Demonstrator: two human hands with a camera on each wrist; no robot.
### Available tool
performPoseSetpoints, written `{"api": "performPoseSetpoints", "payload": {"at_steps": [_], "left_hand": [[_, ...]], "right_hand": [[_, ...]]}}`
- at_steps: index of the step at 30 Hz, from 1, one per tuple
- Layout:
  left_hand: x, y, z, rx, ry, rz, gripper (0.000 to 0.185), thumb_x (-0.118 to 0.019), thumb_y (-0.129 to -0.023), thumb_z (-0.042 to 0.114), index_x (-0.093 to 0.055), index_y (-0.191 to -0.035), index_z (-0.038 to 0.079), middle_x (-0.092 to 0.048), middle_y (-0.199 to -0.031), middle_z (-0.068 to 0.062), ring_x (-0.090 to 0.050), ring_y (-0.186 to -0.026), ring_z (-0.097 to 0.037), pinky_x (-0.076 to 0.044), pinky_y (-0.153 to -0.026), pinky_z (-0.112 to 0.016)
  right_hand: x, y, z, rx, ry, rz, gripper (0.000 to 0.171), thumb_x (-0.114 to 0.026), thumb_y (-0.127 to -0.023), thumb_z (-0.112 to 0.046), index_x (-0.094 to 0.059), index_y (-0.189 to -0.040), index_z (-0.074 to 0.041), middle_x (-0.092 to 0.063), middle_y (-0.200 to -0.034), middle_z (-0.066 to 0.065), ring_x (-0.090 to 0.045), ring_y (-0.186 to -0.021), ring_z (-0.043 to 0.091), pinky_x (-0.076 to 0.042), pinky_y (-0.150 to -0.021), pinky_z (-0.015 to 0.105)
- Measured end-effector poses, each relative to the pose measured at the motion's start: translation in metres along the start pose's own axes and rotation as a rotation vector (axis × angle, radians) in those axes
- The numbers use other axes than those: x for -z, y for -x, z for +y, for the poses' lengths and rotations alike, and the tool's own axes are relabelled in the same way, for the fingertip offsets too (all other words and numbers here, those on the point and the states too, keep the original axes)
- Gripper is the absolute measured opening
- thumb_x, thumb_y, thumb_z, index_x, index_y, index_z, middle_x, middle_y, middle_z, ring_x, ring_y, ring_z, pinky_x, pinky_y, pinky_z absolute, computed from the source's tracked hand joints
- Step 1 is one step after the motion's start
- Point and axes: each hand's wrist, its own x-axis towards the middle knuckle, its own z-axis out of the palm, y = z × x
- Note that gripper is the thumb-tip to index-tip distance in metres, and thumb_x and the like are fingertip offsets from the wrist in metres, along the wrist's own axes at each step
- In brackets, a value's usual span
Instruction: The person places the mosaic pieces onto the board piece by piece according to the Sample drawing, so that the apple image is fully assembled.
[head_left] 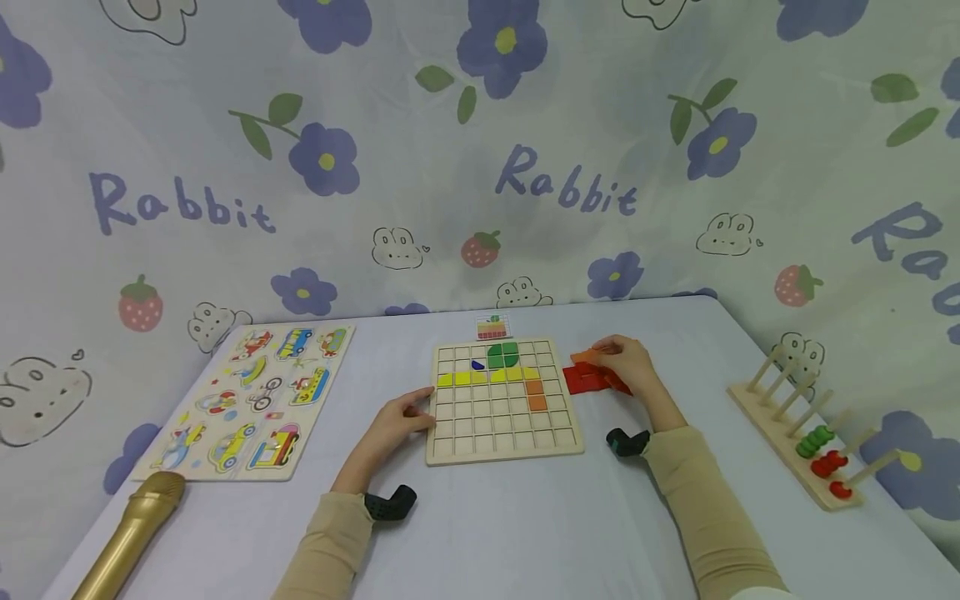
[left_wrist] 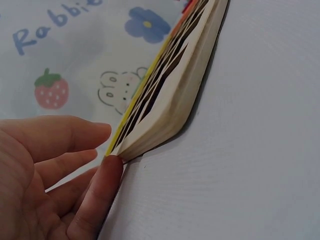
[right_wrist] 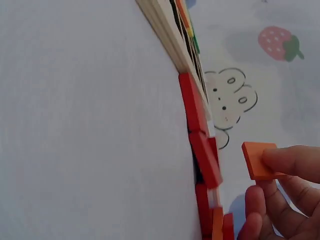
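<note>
The wooden grid board (head_left: pixel 483 427) lies flat in the middle of the table, with yellow, green, orange and blue pieces in some of its cells. My left hand (head_left: pixel 393 421) is at the board's left edge, thumb and a finger touching that edge. Off the board's right side, my right hand (head_left: pixel 632 365) pinches an orange square tile (right_wrist: pixel 256 162) between thumb and finger. It holds the tile above a loose pile of red tiles (head_left: pixel 583 380), where another orange piece (right_wrist: pixel 217 225) also shows in the right wrist view.
Behind the board stands a small picture card (head_left: pixel 492 327). A vehicle puzzle board (head_left: pixel 281 417) and a gold microphone (head_left: pixel 138 521) lie on the left. At the right is a wooden peg rack (head_left: pixel 798 442) with green and red pieces. A patterned cloth (head_left: pixel 420 167) hangs behind.
</note>
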Motion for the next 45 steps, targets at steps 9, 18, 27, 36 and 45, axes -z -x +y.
{"api": "performPoseSetpoints", "payload": {"at_steps": [9, 18, 27, 36, 45], "left_hand": [[-0.001, 0.001, 0.001, 0.005, -0.005, -0.003, 0.059, -0.070, -0.079, 0.016, -0.050, -0.134, 0.014, -0.059, -0.084, -0.005, -0.050, -0.074, -0.016, -0.038, -0.065, -0.028], [0.001, 0.003, 0.002, 0.008, -0.014, 0.007, 0.059, -0.069, -0.079, 0.015, -0.050, -0.135, 0.013, -0.059, -0.083, -0.005, -0.050, -0.074, -0.016, -0.039, -0.065, -0.028], [0.000, 0.003, 0.004, 0.004, -0.015, 0.012, 0.059, -0.069, -0.079, 0.015, -0.050, -0.134, 0.013, -0.059, -0.082, -0.005, -0.049, -0.074, -0.016, -0.038, -0.065, -0.028], [0.000, 0.003, 0.003, -0.002, -0.006, 0.009, 0.058, -0.069, -0.079, 0.015, -0.050, -0.134, 0.013, -0.059, -0.083, -0.005, -0.049, -0.075, -0.016, -0.039, -0.065, -0.028], [0.000, 0.001, 0.001, 0.005, -0.012, 0.005, 0.058, -0.069, -0.080, 0.016, -0.050, -0.134, 0.013, -0.059, -0.085, -0.005, -0.049, -0.075, -0.016, -0.038, -0.065, -0.028]], "right_hand": [[-0.036, 0.006, -0.037, -0.064, -0.219, -0.212, 0.036, -0.066, -0.084, -0.016, -0.059, -0.117, -0.002, -0.057, -0.115, 0.012, -0.055, -0.096, 0.019, -0.046, -0.086, 0.032], [-0.072, 0.003, -0.053, -0.063, -0.226, -0.304, 0.027, -0.068, -0.083, -0.011, -0.065, -0.107, 0.000, -0.064, -0.100, 0.010, -0.061, -0.080, 0.015, -0.051, -0.076, 0.030], [-0.089, 0.002, -0.046, 0.128, 0.081, -0.217, 0.011, -0.073, -0.079, -0.016, -0.068, -0.086, -0.009, -0.063, -0.085, 0.002, -0.053, -0.077, 0.017, -0.044, -0.069, 0.028], [-0.094, 0.005, -0.045, 0.130, 0.193, -0.197, 0.010, -0.073, -0.079, -0.017, -0.069, -0.086, -0.012, -0.062, -0.086, 0.000, -0.052, -0.081, 0.017, -0.044, -0.073, 0.030], [-0.079, 0.001, -0.044, 0.109, 0.089, -0.207, 0.013, -0.071, -0.080, -0.016, -0.069, -0.093, -0.011, -0.058, -0.090, 0.005, -0.048, -0.082, 0.021, -0.040, -0.066, 0.029]]}}
